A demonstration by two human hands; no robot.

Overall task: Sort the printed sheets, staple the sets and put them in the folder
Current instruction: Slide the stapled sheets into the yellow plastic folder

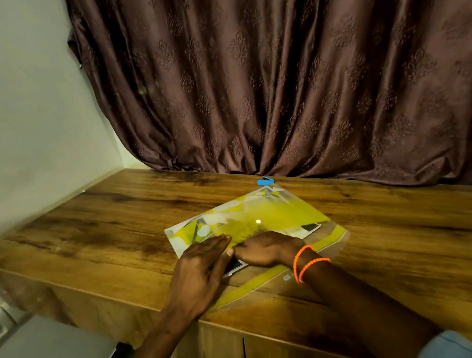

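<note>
A translucent yellow plastic folder [274, 218] lies flat on the wooden desk [112, 237], printed sheets showing through it. A blue stapler [266, 180] sits just beyond the folder's far corner. My left hand [200, 266] lies flat on the folder's near left part, fingers straight and pressing down. My right hand [266, 249], with orange bands at the wrist, rests on the folder beside it with fingers curled under; a sheet edge [234, 267] shows beneath both hands. Whether the right fingers pinch that sheet is hidden.
A brown patterned curtain [291, 84] hangs behind the desk and touches its back edge. A pale wall [15, 115] closes the left side. The desk's front edge [95, 298] drops off near my arms.
</note>
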